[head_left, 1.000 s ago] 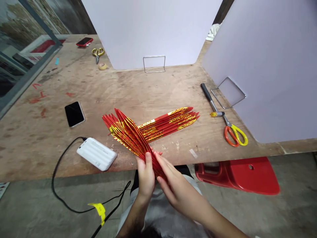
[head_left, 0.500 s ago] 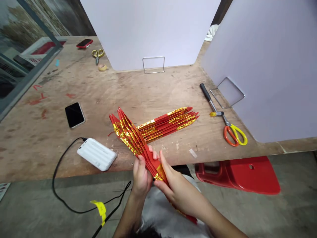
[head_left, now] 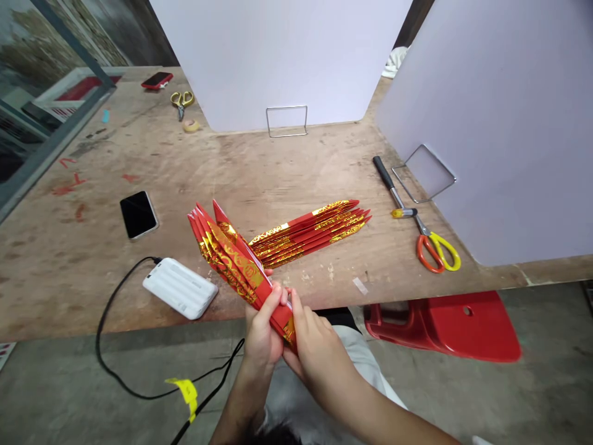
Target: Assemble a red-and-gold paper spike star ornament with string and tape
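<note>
While left hand (head_left: 262,330) and right hand (head_left: 319,349) grip | folded red-gold paper (head_left: 231,262) | between them

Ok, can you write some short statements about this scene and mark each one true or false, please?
1. The left hand and the right hand both hold the folded red paper. True.
2. The right hand touches the paper stack on the table. False: the stack lies apart from both hands.
3. The nearer phone lies on the power bank. False: they lie apart on the table.
4. The orange-and-yellow scissors lie on the table. True.
</note>
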`<state>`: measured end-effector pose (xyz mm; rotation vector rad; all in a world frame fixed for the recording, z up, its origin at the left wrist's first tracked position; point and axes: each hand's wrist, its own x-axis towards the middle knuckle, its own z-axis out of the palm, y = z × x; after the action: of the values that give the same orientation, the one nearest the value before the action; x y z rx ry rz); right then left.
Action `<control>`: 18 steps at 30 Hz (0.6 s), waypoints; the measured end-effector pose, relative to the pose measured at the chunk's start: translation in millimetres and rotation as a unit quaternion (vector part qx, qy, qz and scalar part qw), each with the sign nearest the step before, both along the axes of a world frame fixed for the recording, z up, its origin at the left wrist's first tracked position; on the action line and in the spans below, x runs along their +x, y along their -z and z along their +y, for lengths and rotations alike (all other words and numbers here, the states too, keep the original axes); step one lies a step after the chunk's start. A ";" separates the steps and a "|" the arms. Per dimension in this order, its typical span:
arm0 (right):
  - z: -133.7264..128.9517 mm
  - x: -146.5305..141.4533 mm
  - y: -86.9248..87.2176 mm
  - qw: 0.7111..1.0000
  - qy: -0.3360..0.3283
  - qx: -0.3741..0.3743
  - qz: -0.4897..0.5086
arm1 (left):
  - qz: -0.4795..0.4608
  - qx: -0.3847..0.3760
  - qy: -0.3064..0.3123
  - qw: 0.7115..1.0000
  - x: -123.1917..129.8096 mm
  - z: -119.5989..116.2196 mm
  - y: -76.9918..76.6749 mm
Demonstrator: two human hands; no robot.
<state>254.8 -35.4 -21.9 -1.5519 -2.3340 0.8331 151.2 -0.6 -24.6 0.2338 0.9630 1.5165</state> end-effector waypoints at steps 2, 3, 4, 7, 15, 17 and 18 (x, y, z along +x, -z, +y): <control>8.0 12.2 -11.7 0.996 -0.056 -0.042 0.050 | -0.053 0.016 0.029 0.998 -5.1 1.9 1.6; 13.5 19.1 -17.6 0.991 -0.087 -0.064 0.082 | -0.075 0.024 0.039 0.996 -7.9 3.0 2.8; 19.5 25.0 -22.7 0.984 -0.110 -0.084 0.115 | -0.092 0.031 0.044 0.994 -10.4 4.0 4.1; 35.3 30.4 -29.4 0.977 -0.055 -0.101 0.178 | -0.124 0.044 0.048 0.990 -14.2 6.5 7.5; 42.2 -8.1 -15.4 0.986 -0.020 -0.042 0.163 | -0.084 0.105 0.042 0.990 -4.4 1.9 10.2; 42.1 -9.7 -14.5 0.988 -0.036 -0.031 0.146 | -0.073 0.112 0.040 0.990 -3.0 0.3 11.1; 42.2 -9.6 -14.1 0.989 -0.043 -0.027 0.139 | -0.070 0.111 0.040 0.991 -2.4 -0.3 11.7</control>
<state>245.2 6.9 -7.7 -1.2677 -2.2034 1.0649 148.8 -0.8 -36.3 0.3165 0.6665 1.5447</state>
